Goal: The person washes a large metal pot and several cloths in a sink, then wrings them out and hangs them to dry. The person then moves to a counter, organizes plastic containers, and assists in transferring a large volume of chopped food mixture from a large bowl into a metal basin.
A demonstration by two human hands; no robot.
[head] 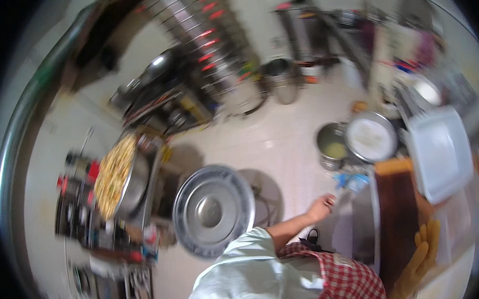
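My left hand (322, 208) reaches out over the floor with its fingers half curled. Blur hides whether anything small lies in it. To its right is a blue plastic bag (351, 181) beside the end of a counter. What appears to be my right hand (424, 247), in a yellow rubber glove, rests at the right over the counter, fingers spread and nothing visible in them. Left of it runs a dark brown board or countertop (398, 218). A pale plastic tub (443, 153) stands beyond that hand. A large round metal basin or lid (216, 237) lies left of my body.
A metal bowl (137, 186) heaped with yellow strips (115, 173) stands at the left. Two metal pots, one with pale yellow contents (333, 150) and one with white contents (370, 137), stand ahead. A tall stack of metal steamers (208, 40) rises at the back.
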